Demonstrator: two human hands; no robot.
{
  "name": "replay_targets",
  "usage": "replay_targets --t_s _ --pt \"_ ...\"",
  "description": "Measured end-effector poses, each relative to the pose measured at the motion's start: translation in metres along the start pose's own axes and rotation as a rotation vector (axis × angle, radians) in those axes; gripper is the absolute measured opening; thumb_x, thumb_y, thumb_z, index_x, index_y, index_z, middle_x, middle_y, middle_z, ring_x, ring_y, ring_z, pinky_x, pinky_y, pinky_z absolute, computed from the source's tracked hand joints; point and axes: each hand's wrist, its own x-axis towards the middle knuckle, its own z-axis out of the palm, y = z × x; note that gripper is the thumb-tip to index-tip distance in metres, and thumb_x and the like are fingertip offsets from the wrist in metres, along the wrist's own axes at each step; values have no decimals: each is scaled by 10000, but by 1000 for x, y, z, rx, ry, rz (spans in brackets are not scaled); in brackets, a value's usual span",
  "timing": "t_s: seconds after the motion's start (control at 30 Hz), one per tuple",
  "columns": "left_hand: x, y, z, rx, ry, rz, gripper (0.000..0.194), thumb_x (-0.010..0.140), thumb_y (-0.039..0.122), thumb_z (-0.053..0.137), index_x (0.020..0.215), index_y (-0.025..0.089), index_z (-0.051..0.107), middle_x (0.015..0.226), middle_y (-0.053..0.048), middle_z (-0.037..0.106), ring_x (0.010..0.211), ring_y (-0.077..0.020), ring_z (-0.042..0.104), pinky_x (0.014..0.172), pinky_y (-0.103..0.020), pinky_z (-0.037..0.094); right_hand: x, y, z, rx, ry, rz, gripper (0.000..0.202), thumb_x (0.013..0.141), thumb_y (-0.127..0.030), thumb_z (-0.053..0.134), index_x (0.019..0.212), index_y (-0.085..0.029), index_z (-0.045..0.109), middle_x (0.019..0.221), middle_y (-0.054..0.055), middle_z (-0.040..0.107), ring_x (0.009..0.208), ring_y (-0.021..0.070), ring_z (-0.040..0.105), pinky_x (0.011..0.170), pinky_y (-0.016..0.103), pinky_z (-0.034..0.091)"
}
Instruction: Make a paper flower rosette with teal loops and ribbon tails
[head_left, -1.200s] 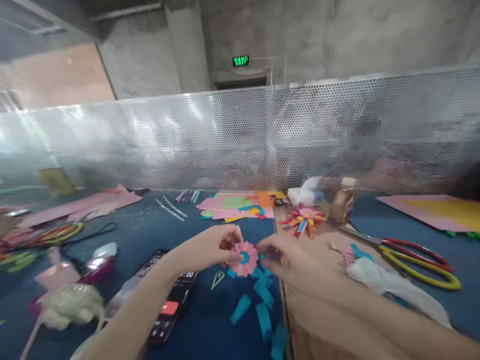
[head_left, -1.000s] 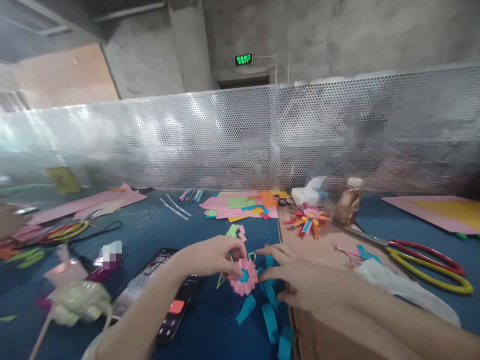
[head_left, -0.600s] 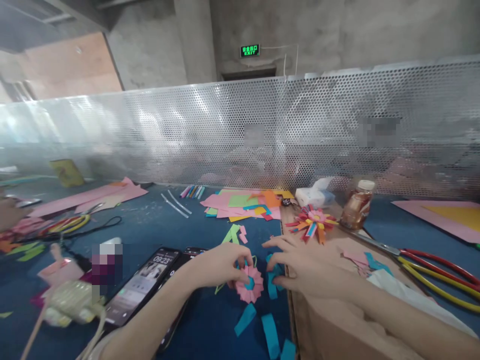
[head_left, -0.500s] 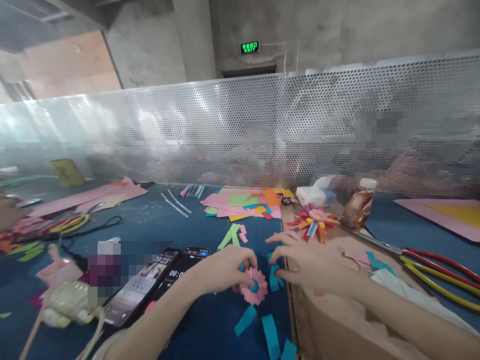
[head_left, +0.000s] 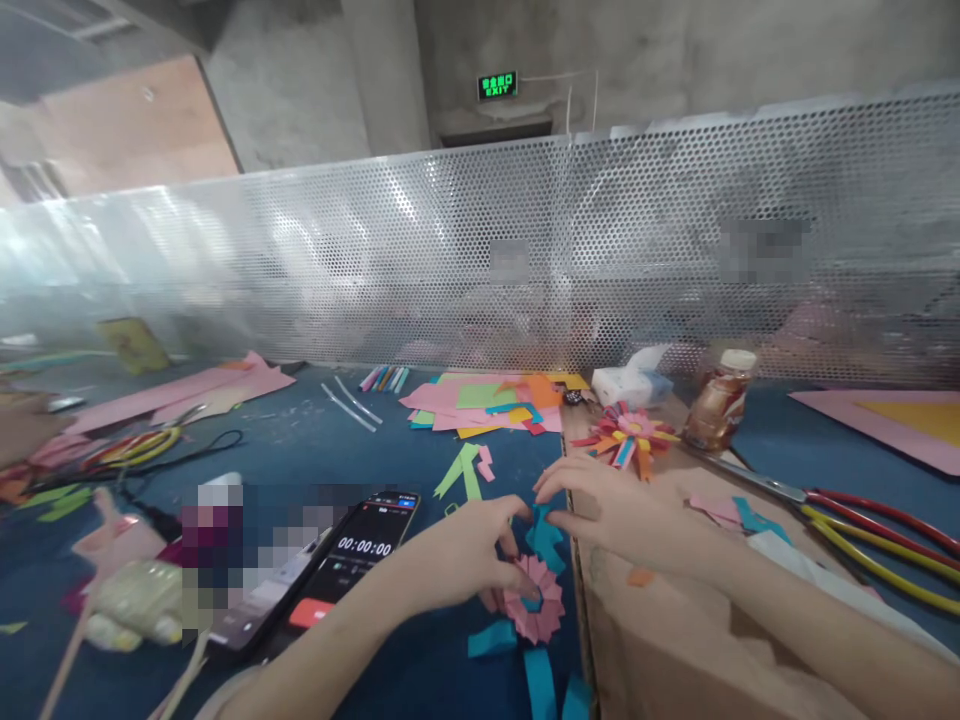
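Observation:
A pleated pink paper ring (head_left: pixel 536 602) with blue in its centre lies on the blue table; the thumb of my left hand (head_left: pixel 476 550) touches its left edge, fingers bent and apart. Just above the ring, my right hand (head_left: pixel 607 505) has its fingers curved around blue paper strips (head_left: pixel 546 540), thumb and fingers apart; whether it touches them is hard to tell. More blue strips (head_left: pixel 540 682) lie below the ring. Green strips (head_left: pixel 463 470) are beyond my left hand. A finished multicoloured paper flower (head_left: pixel 632 436) rests on the cardboard beyond my right hand.
Two phones (head_left: pixel 358 550) and a pale object (head_left: pixel 135 605) lie at left. Coloured paper sheets (head_left: pixel 480 398), a tissue box (head_left: pixel 631 385), a bottle (head_left: pixel 718 402) and large scissors (head_left: pixel 795 492) are farther back and right. A perforated metal screen (head_left: pixel 375 260) stands behind the table.
The pink ring has shifted right and slightly toward me. My left hand has moved right with it, and its fingers have spread. The blue strips by my right hand have moved slightly left.

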Motion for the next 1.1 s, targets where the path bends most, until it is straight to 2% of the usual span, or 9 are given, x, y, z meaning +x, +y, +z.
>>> replay_targets --t_s 0.07,0.13,0.23,0.4,0.6,0.73,0.9,1.03,1.1 --pt "-3 4 -7 128 60 11 480 663 407 551 1096 233 437 757 8 619 611 -155 577 495 -218 419 1 -4 0 -17 -22 55 143 748 -194 501 864 -217 584 915 5 600 844 149 534 748 281 402" --pt "-8 8 -17 308 212 25 418 704 450 501 1066 242 481 775 4 634 691 -168 572 583 -241 408 4 -9 0 -2 -40 103 150 740 -204 508 865 -219 589 878 -7 617 783 144 551 698 266 414" --pt "-16 11 -33 433 329 21 374 718 438 495 1037 243 503 839 6 638 747 -166 563 650 -243 381 13 -17 3 76 -53 70 170 734 -167 495 869 -211 590 856 -20 629 744 117 557 663 221 418" --pt "-25 11 -46 464 188 14 313 673 363 559 962 251 522 809 46 631 718 -144 561 593 -208 349 32 -25 17 90 -122 -39 204 717 -125 514 879 -196 616 864 -1 627 782 122 556 663 202 413" --pt "-26 5 -42 605 111 27 285 588 360 639 827 237 544 791 39 605 718 -163 541 543 -213 302 41 -28 25 98 -321 -149 225 732 -121 521 915 -202 623 926 2 622 858 135 549 728 213 410" --pt "-23 -2 -39 607 110 22 345 573 310 655 888 243 530 817 36 599 729 -164 531 522 -210 297 38 -26 20 0 -264 -132 209 759 -162 510 945 -193 598 924 17 607 895 158 514 767 272 399" --pt "-19 -2 -37 612 97 38 479 588 267 662 1039 304 503 861 30 594 745 -165 528 563 -213 324 20 -10 5 -214 -206 -155 387 711 -4 404 971 -230 582 1033 31 537 982 166 440 809 324 371" --pt "-15 -5 -35 662 87 61 396 609 249 651 989 299 552 893 17 580 792 -171 523 650 -228 351 3 -10 -3 -421 -244 -136 568 631 15 459 1059 -350 536 1237 35 392 1120 269 316 781 426 369" --pt "-14 -8 -33 695 86 78 327 615 239 646 932 284 577 898 12 568 815 -173 518 684 -233 354 0 -16 -5 -472 -262 -113 555 645 -16 493 1062 -381 531 1268 29 371 1138 297 297 766 450 373"
